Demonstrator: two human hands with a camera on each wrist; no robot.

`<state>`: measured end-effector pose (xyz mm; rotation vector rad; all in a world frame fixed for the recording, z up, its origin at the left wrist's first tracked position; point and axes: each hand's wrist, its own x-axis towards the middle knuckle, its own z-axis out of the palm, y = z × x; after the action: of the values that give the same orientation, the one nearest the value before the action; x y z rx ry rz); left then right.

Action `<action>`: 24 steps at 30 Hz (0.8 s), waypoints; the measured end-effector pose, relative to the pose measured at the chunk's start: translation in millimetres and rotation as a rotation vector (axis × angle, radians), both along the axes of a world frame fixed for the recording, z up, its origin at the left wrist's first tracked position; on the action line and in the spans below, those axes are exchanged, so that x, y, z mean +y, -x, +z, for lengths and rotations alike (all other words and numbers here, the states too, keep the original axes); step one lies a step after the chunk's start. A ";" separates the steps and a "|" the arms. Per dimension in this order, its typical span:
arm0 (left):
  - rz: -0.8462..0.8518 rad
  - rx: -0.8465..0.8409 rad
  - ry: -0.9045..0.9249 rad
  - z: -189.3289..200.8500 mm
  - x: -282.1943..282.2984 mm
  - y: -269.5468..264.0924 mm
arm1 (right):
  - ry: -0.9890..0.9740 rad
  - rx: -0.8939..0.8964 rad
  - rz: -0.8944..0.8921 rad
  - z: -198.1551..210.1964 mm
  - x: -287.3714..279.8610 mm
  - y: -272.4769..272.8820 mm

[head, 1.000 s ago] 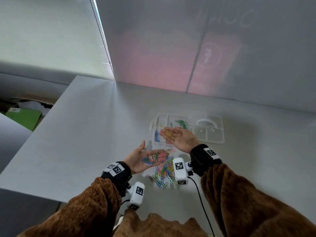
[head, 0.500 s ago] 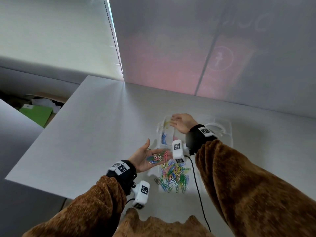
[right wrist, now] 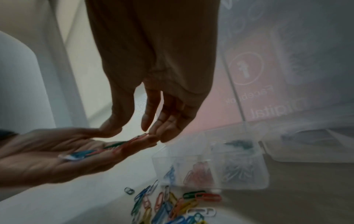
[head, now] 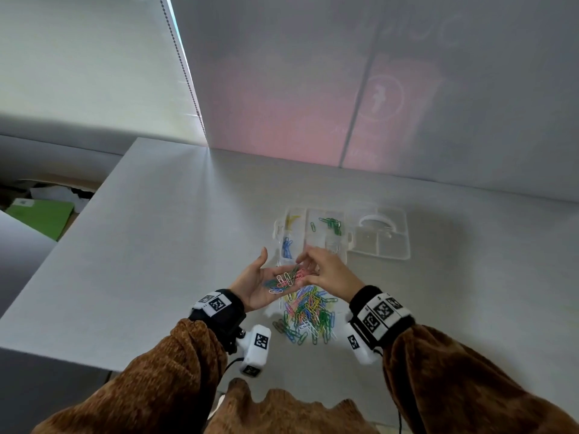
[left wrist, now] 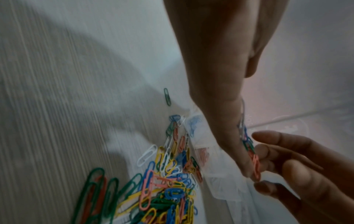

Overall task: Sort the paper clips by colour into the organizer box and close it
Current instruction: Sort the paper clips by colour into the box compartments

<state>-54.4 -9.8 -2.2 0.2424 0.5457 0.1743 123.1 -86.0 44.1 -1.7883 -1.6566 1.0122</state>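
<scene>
My left hand (head: pixel 255 285) lies palm up above the table, flat, with several mixed paper clips (head: pixel 283 280) resting on it. My right hand (head: pixel 327 272) reaches over from the right, and its fingertips (right wrist: pixel 151 130) touch a pink clip (left wrist: pixel 255 165) at the left hand's fingertips, thumb and fingers still apart. The clear organizer box (head: pixel 341 256) stands open just beyond both hands, with yellow, blue, green, pink and white clips in separate compartments. Its lid (head: pixel 380 238) lies flat to the right. A loose pile of coloured clips (head: pixel 308 316) sits on the table under the hands.
One green clip (left wrist: pixel 167 97) lies alone, left of the pile. The white table's left edge (head: pixel 94 233) drops off to a floor with a green sheet (head: pixel 40 216). A frosted wall panel stands behind the box. A cable runs along my right sleeve.
My right hand has come back from the box's far-left compartments to the clips on my left palm. The left hand has stayed palm up with its clips.
</scene>
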 end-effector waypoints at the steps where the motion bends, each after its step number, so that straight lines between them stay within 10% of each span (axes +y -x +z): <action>1: -0.001 -0.012 0.000 0.0 0.2 0.0 | -0.023 -0.032 -0.005 -1.3 -1.0 2.2; 12: -0.014 -0.064 0.044 5.0 1.7 -3.7 | -0.059 0.039 -0.126 -2.0 -8.4 2.9; 21: -0.075 -0.154 -0.009 3.1 3.4 -2.0 | 0.220 1.215 -0.520 10.3 -15.3 -15.8; 24: -0.076 -0.116 -0.026 5.6 3.7 -5.4 | 0.099 0.614 -0.401 5.3 -13.4 -6.0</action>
<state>-49.0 -6.1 3.4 0.2762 0.4188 0.1214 129.1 -99.4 49.3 -1.5578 -0.8523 1.2923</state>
